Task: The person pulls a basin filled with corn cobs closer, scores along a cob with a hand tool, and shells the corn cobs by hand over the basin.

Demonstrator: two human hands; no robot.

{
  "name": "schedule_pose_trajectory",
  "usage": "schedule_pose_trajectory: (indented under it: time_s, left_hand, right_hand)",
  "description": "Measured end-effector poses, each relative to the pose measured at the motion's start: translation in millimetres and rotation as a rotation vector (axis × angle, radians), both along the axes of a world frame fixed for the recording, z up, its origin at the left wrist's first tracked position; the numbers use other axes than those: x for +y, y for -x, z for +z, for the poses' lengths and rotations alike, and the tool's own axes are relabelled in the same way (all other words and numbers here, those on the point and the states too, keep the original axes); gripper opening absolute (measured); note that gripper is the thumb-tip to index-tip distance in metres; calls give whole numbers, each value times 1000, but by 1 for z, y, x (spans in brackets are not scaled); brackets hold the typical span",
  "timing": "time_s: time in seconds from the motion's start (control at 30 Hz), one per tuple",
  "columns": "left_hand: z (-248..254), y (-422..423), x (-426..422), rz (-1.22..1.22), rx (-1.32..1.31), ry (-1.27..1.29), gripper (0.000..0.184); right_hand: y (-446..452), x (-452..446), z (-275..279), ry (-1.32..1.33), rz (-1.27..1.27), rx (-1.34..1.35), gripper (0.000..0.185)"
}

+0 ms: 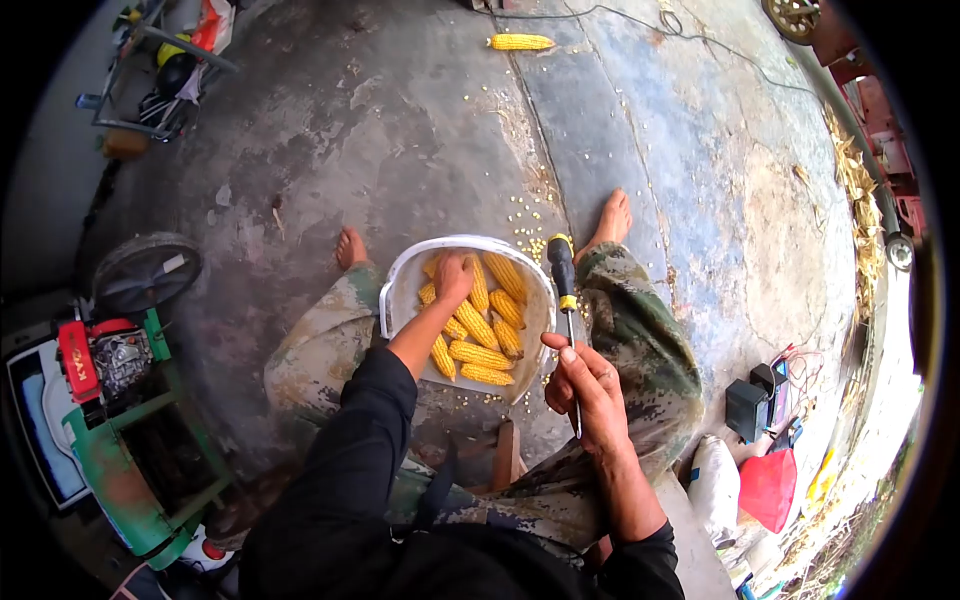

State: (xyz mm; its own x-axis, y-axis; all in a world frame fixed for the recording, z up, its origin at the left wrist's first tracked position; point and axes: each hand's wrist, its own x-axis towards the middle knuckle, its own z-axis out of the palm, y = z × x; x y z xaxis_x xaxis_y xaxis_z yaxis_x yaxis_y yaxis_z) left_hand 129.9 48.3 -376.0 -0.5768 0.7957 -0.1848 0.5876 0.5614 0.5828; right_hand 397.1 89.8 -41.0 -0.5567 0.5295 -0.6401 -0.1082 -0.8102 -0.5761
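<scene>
A white basin between the knees holds several yellow corn cobs. My left hand reaches into its upper left part, over the cobs, with its fingertips hidden against them. To the right of the basin, my right hand is closed round the metal shaft of a screwdriver. The black and yellow handle points away from me and the tip shows below the fingers.
One cob lies on the concrete floor at the far side. Loose kernels are scattered beside the basin. Green machinery with a red engine stands at left. A black box, white sack and red bag are at right.
</scene>
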Motion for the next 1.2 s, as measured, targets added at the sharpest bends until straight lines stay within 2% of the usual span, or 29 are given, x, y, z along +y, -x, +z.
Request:
schedule_pose_trajectory:
  time_s: [0.03, 0.07, 0.13, 0.2, 0.27, 0.33, 0.37, 0.4, 0.43, 0.47, 0.5, 0.53, 0.6, 0.67, 0.7, 0.73, 0.77, 0.8, 0.83, 0.9, 0.93, 1.0, 1.1, 1.17, 1.2]
  left_hand:
    - [-1, 1, -7, 3, 146, -119, 23]
    - [11, 2, -12, -2, 159, -134, 23]
    - [44, -1, -25, 2, -62, 28, 20]
    - [84, -2, -35, -54, -78, 10, 23]
    - [133, -7, -36, -63, -225, 6, 28]
    - [154, 9, -40, -181, -259, 82, 31]
    - [176, 12, -38, -147, -393, 163, 28]
    - [197, 14, -40, -136, -418, 198, 26]
    - [208, 21, -43, -170, -382, 245, 25]
    - [235, 21, -38, -275, -231, 355, 24]
    - [224, 38, -38, -471, -19, 349, 22]
    - [255, 29, -27, -584, 124, 418, 20]
    - [266, 27, 4, -632, 259, 468, 19]
    - [287, 4, 63, -706, 336, 435, 20]
    - [293, -17, 96, -735, 341, 274, 19]
    - [304, -51, 130, -761, 238, 107, 18]
    - [338, -103, 157, -836, -20, 10, 25]
    - [364, -151, 175, -892, -356, -16, 39]
    - [391, -197, 181, -991, -458, -209, 53]
    - [449, -244, 187, -1018, -242, -556, 53]
    - [446, -242, 188, -1021, -246, -552, 53]
    - [441, -232, 188, -769, -597, -684, 47]
    - [406, -165, 128, -752, -447, -474, 35]
    - [373, -114, 77, -747, -137, -413, 32]
    - [359, -91, 48, -717, -83, -323, 30]
  right_hand:
    - [-1, -1, -1, -22, -12, -20, 39]
    - [-1, -2, -3, -37, -18, -6, 39]
    - [-5, -4, -11, -137, 9, -48, 42]
    - [-6, -11, -26, -374, 80, -160, 59]
    - [-2, -20, -44, -490, 79, -199, 67]
    - [-2, -25, -41, -703, 157, -344, 71]
    - [-2, -24, -43, -807, 207, -376, 66]
    - [-3, -26, -48, -897, 268, -410, 62]
    - [-1, -29, -60, -959, 261, -366, 57]
    - [3, -32, -74, -1022, 256, -318, 53]
    - [9, -38, -93, -1059, 328, -328, 47]
    - [14, -44, -103, -1090, 403, -336, 41]
    - [18, -50, -88, -1069, 625, -382, 36]
    - [28, -65, -105, -1072, 670, -372, 32]
    - [25, -64, -92, -1075, 749, -358, 30]
    - [28, -63, -99, -1064, 740, -373, 30]
    - [33, -64, -114, -1098, 743, -318, 28]
    - [33, -64, -124, -1131, 746, -264, 26]
    - [31, -59, -120, -1140, 730, -261, 29]
    - [30, -53, -119, -1131, 624, -302, 32]
    - [30, -50, -118, -1129, 526, -335, 35]
    - [23, -40, -111, -1124, 445, -334, 38]
    - [19, -31, -104, -996, 401, -264, 43]
    - [21, -27, -112, -957, 362, -134, 48]
    - [18, -26, -101, -956, 354, -139, 48]
